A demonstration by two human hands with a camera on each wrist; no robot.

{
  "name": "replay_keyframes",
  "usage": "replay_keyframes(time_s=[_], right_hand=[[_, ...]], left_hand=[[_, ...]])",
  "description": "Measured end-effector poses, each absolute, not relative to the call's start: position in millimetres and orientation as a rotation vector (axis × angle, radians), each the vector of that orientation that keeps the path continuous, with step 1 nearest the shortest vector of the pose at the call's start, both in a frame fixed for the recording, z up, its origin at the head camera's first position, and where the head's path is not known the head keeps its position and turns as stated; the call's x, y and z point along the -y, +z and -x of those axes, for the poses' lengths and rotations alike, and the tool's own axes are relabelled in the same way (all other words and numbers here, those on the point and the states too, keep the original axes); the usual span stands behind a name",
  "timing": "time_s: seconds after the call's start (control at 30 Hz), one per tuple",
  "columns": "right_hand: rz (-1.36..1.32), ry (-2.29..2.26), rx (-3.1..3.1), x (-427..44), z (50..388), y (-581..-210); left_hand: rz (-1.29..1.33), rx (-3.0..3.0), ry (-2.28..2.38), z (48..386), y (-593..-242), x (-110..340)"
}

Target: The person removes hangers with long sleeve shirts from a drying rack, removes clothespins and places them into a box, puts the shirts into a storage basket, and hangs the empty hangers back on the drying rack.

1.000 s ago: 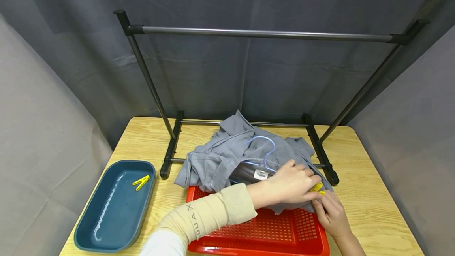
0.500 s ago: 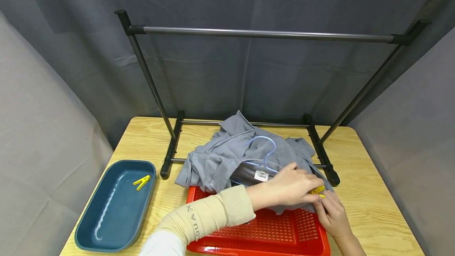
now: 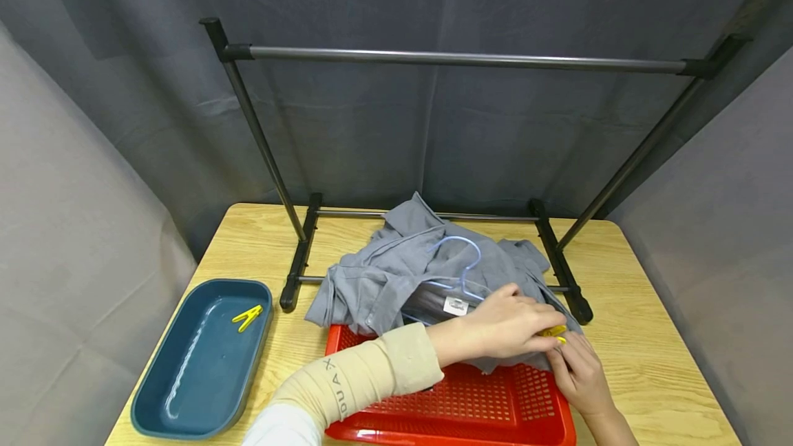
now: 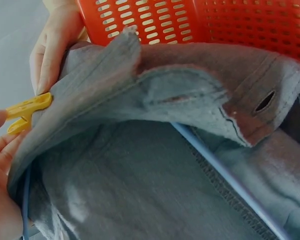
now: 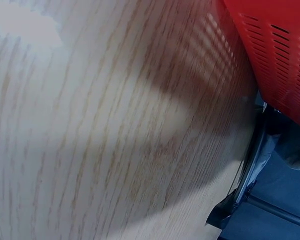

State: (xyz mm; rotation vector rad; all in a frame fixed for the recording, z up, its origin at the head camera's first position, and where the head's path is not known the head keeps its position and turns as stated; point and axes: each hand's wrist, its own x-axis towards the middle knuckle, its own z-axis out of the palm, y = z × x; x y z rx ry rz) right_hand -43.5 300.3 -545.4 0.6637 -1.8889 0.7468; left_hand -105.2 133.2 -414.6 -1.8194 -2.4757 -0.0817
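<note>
A grey shirt (image 3: pixel 396 274) with a white label lies bunched over the red basket's far rim and the rack's base. A light blue hanger (image 3: pixel 476 263) pokes its hook out of the collar, and its arm (image 4: pixel 230 182) runs inside the cloth. My left hand (image 3: pixel 504 325) reaches across and pinches a yellow clothespin (image 4: pixel 29 107), whose tip is at the shirt's folded edge. My right hand (image 3: pixel 579 374) holds the cloth beside the clothespin, its fingers partly hidden by the fabric. In the right wrist view neither the hand nor the shirt's held edge shows.
The red basket (image 3: pixel 458 440) stands at the table's front. On the left is a blue tray (image 3: pixel 204 370) with another yellow clothespin (image 3: pixel 248 318) inside. A metal clothes rack (image 3: pixel 458 58) rises behind the shirt, its black feet (image 3: pixel 560 263) on the wooden table (image 3: pixel 657 356).
My left hand and the clothespin shift slightly downward early on, then stay almost still. The shirt, hanger and right hand hardly move.
</note>
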Motion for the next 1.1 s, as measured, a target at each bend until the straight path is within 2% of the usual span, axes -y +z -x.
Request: replay_keyframes(time_s=[0.6,1.1], right_hand=[[-0.654,0.735,1.918,-303,43,-548],[-0.687,0.752,1.921,-302,43,-549]], left_hand=[[1.847,2.329,-0.189,107,-418,-128],[1.823,2.283,-0.475,115,-412,-122]])
